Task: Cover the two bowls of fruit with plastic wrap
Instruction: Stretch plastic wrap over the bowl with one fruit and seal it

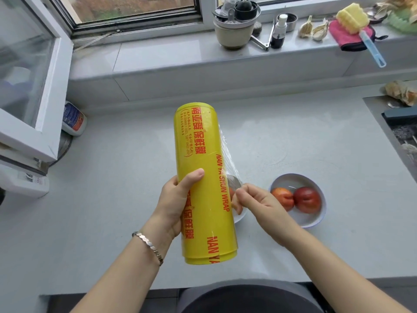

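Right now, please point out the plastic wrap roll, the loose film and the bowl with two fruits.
plastic wrap roll (198, 154): head view, on the yellow label, mid-length.
loose film (230, 166): head view, on the wrinkled sheet beside the roll.
bowl with two fruits (291, 180): head view, on its far inner wall.

The left bowl (240, 216) is mostly hidden behind the roll of wrap (203, 177) and the right hand (255, 204); its contents cannot be determined. The sink (401, 132) is cut off by the right edge. The roll's small print is illegible.
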Demonstrator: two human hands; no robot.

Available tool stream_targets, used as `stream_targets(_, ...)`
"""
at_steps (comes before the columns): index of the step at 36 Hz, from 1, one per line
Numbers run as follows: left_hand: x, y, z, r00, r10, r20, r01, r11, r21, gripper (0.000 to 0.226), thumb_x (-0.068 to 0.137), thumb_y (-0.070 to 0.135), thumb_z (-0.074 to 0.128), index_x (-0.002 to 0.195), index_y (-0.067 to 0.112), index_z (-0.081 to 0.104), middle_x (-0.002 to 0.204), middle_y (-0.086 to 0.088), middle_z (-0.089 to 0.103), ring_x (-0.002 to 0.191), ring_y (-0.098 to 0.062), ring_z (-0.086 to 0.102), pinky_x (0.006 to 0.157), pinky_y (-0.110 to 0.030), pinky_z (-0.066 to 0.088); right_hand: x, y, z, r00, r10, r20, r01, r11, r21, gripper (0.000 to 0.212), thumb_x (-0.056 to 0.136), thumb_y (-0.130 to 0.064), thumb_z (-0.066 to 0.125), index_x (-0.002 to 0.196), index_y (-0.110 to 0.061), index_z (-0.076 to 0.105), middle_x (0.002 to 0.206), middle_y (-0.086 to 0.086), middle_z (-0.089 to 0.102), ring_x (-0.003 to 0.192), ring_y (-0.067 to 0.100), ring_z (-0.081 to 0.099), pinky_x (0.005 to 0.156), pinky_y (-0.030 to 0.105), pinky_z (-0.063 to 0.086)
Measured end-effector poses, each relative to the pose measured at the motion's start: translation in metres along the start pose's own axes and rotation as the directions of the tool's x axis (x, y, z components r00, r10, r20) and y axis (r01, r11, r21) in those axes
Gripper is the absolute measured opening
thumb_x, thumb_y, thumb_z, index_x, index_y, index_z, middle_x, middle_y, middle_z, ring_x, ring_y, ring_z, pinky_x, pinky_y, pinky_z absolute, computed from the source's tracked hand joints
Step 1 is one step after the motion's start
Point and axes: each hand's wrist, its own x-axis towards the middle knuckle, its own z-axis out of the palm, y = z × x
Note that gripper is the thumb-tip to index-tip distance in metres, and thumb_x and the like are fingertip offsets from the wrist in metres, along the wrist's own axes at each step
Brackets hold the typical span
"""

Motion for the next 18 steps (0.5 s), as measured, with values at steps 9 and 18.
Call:
stream_targets(9, 0.0009, -0.0010, -0.0024, 0.997, -0.061, -0.043, 0.059, 0.997, -0.039, 0.080, 0.054, 0.046, 0.078, 0.122, 0.011, 0.055, 0.110, -0.020, 0.067, 0.098, -0.040, 0.065, 0.087, -0.058, 0.050, 0.0015, -0.0083, 0.0028, 0.972, 0.203, 0.115, -0.219, 0.964, 0.150, 0.012, 0.089, -0.017, 0.053, 0.080, -0.011, 0.046, 0.057, -0.005, 0.048, 0.046, 0.007, 0.044, 0.055, 0.021, 0.040)
stream_targets(18, 0.0007, 0.0008, -0.0023, 0.992, -0.046, -0.118, 0.045, 0.999, -0.012, 0.083, 0.047, 0.049, 0.077, 0.119, 0.014, 0.057, 0.106, -0.015, 0.070, 0.094, -0.036, 0.068, 0.083, -0.055, 0.053, -0.0025, -0.0100, 0.0005, 0.974, 0.210, 0.086, -0.203, 0.975, -0.087, 0.039, 0.093, -0.037, 0.048, 0.066, -0.010, 0.059, 0.061, -0.002, 0.057, 0.060, 0.007, 0.052, 0.054, 0.012, 0.039)
